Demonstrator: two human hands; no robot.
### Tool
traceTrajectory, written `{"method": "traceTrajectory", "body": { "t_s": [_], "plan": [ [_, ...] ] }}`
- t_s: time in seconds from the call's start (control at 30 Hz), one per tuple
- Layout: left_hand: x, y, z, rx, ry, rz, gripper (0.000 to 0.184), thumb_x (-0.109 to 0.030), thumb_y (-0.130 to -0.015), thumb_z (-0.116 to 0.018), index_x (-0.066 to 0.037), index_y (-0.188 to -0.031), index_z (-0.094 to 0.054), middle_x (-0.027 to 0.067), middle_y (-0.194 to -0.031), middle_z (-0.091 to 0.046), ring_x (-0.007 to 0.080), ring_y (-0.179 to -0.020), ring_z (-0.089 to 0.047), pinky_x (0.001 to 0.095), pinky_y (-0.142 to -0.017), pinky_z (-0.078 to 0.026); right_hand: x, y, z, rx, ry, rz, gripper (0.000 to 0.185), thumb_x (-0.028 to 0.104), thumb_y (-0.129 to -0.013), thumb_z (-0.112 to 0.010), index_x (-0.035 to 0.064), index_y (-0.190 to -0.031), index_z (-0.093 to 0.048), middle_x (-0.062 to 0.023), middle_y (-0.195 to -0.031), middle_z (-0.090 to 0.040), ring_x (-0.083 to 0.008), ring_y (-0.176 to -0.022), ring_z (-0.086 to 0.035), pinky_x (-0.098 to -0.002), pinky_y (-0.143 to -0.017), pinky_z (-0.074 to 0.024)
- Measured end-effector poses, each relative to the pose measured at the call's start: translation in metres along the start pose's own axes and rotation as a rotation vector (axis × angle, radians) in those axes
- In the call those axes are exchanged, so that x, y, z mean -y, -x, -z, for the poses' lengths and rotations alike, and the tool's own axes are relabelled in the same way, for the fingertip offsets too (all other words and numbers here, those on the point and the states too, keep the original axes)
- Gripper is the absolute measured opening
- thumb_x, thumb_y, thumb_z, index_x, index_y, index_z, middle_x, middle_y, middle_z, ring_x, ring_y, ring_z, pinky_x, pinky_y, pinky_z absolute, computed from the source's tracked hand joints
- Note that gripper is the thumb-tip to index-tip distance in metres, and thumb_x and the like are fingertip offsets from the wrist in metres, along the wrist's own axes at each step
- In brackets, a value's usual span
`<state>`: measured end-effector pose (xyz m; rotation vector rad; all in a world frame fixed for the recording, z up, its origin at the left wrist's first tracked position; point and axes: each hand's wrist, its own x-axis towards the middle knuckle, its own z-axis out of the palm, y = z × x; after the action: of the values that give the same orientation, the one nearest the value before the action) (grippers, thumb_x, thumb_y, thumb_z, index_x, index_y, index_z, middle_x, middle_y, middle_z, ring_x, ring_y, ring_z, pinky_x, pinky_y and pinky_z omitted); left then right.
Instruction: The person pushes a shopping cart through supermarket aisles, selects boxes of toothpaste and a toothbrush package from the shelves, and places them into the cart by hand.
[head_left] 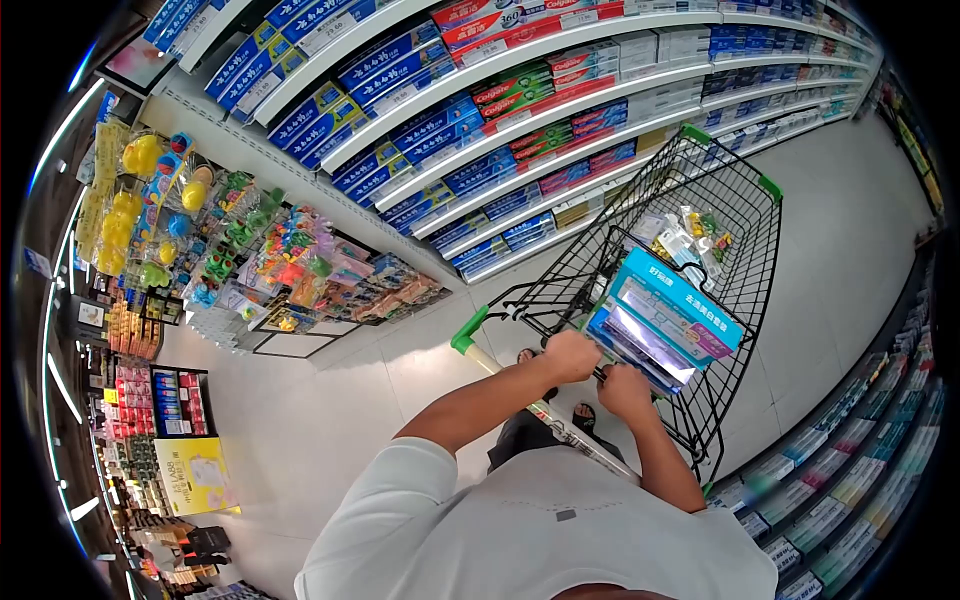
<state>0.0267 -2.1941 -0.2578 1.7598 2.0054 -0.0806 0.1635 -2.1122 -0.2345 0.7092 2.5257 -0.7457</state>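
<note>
My left hand [573,357] and my right hand [628,390] are side by side, fingers curled, at the near side of a black wire shopping cart [765,265]. A short dark piece shows between them; I cannot make out what they grip. Just beyond my hands, touching or nearly so, a blue and teal boxed set [680,310] with Chinese lettering and a shiny clear window is tilted in the cart. Behind it lie packets with white and yellow parts [690,238]. The cart's pale handle bar [580,440] with a green end cap [468,328] passes below my forearms.
Shelves of toothpaste boxes [510,90] curve along the left and ahead. Hanging toys [165,210] fill a rack at the left. More packaged goods [840,470] line the right side. Pale tiled floor [310,440] lies between, with a yellow sign [197,475] at lower left.
</note>
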Motion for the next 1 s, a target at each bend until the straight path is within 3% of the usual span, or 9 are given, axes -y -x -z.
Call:
{"method": "traceTrajectory", "body": {
  "t_s": [0.27, 0.47, 0.7, 0.77, 1.0],
  "plan": [
    [0.036, -0.031, 0.028, 0.042, -0.041, -0.076, 0.019, -0.013, -0.072, -0.059, -0.008, -0.089, -0.067, 0.0124, -0.081, -0.069, 0.0288, -0.077, -0.068, 0.0410, -0.066, -0.054, 0.003, -0.038, 0.008, -0.155, -0.076, -0.042, 0.017, 0.016, -0.076, -0.059, 0.0047, -0.082, -0.069, -0.0197, -0.081, -0.067, -0.0363, -0.079, -0.066, -0.0452, -0.072, -0.0530],
    [0.066, -0.047, 0.051, 0.088, -0.082, -0.090, 0.015, -0.014, -0.075, -0.061, -0.008, -0.084, -0.071, 0.0110, -0.086, -0.071, 0.0263, -0.082, -0.069, 0.0379, -0.070, -0.055, 0.017, -0.069, 0.018, -0.179, -0.115, -0.105, 0.019, 0.019, -0.077, -0.058, 0.0051, -0.080, -0.069, -0.0200, -0.078, -0.066, -0.0380, -0.075, -0.065, -0.0463, -0.071, -0.0526],
    [0.090, -0.057, 0.064, 0.086, -0.120, -0.171, 0.016, -0.014, -0.075, -0.060, -0.008, -0.084, -0.072, 0.0114, -0.084, -0.071, 0.0262, -0.079, -0.070, 0.0381, -0.067, -0.055, 0.027, -0.090, 0.021, -0.202, -0.134, -0.168, 0.017, 0.020, -0.074, -0.059, 0.0070, -0.079, -0.069, -0.0199, -0.079, -0.066, -0.0377, -0.077, -0.065, -0.0466, -0.072, -0.0526],
    [0.097, -0.067, 0.056, 0.008, -0.100, -0.204, 0.019, -0.016, -0.070, -0.063, -0.008, -0.088, -0.066, 0.0115, -0.077, -0.069, 0.0280, -0.072, -0.068, 0.0413, -0.063, -0.054, 0.025, -0.095, 0.026, -0.187, -0.132, -0.184, 0.017, 0.020, -0.074, -0.059, 0.0075, -0.080, -0.069, -0.0197, -0.080, -0.067, -0.0377, -0.079, -0.065, -0.0467, -0.073, -0.0526],
    [0.106, -0.086, 0.060, 0.001, -0.145, -0.243, 0.018, -0.015, -0.071, -0.061, -0.006, -0.086, -0.066, 0.0129, -0.078, -0.069, 0.0296, -0.072, -0.068, 0.0412, -0.064, -0.054, 0.019, -0.110, 0.031, -0.184, -0.160, -0.192, 0.018, 0.020, -0.074, -0.058, 0.0072, -0.083, -0.068, -0.0193, -0.081, -0.067, -0.0381, -0.080, -0.065, -0.0471, -0.075, -0.0525]
  ]
}}
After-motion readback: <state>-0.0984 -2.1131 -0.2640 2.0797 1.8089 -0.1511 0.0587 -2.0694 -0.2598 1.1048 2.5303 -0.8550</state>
